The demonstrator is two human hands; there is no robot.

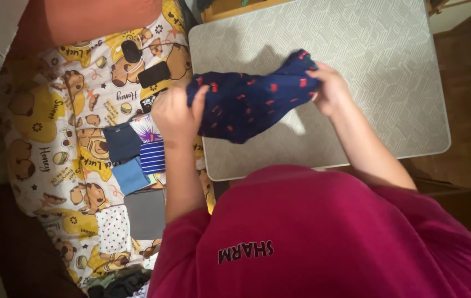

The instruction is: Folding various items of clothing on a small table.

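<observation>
- Navy cloth dotted with small red marks, a bunched garment [249, 102], hung stretched between a person's two hands above the near left part of a pale grey patterned surface [379, 72].
- At the garment's left end, the left hand [176, 115] gripped the fabric, its fingers [197, 105] curled and pressed together around a fold of the cloth.
- At the narrower right end, the right hand [332, 88] pinched the fabric, with the fingers closed on the bunched tip.
- Most of the cloth sagged in the middle, and from this view it could not be told whether its lowest fold touched the surface or hung just above it.
- Left of the surface lay a bed covered by a yellow cartoon-bear sheet [53, 138].
- On that sheet, just beside the left forearm, sat a row of small folded clothes: a dark blue piece [120, 142], a blue-and-white striped piece [152, 157], a light blue piece [130, 175], a grey piece [146, 214] and a white piece with red dots [113, 232].
- Further up the sheet rested a black phone [154, 74] and a small round black object [131, 51].
- A magenta shirt [312, 232] worn by the person filled the lower frame.
</observation>
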